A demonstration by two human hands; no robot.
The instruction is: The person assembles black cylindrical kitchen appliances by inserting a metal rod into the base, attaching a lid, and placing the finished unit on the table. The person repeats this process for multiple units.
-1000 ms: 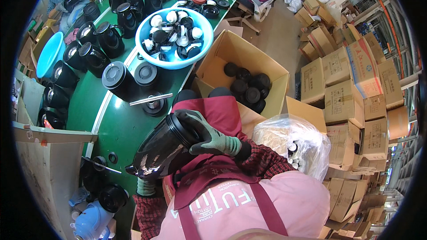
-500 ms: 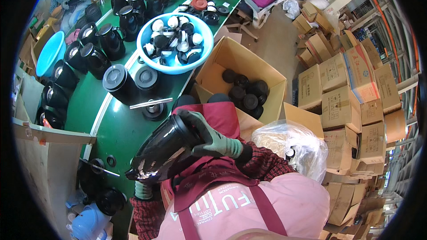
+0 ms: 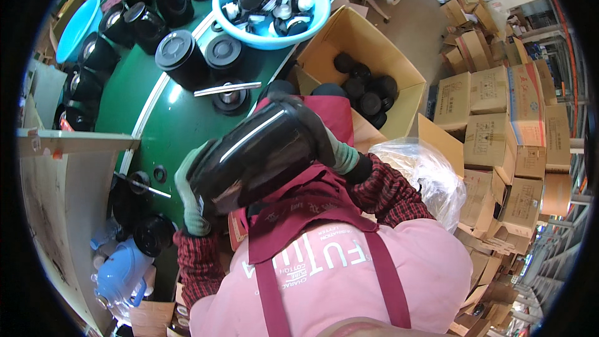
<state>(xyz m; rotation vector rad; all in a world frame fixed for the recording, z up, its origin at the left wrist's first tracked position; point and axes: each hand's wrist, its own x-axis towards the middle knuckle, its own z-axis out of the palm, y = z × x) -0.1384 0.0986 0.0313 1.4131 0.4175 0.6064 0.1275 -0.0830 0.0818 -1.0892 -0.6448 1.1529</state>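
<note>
Glossy black plastic jug body (image 3: 259,153) sits tilted at my chest, my gloved left hand (image 3: 187,196) wrapped under its 7 o'clock end, right hand (image 3: 327,146) gripping the 2 o'clock end. Looks lidless, prob. Finished jugs (image 3: 181,56) wait at 11 o'clock on the green desk (image 3: 168,125); plenty more left.

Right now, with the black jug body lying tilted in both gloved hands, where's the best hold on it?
Take the black jug body across its round barrel, one hand from each end, as it is held now: left hand at the lower end, right hand over the upper end. The glossy wall looks slippery and shows no handle from here, so opposing ends probably steady it best.
</note>
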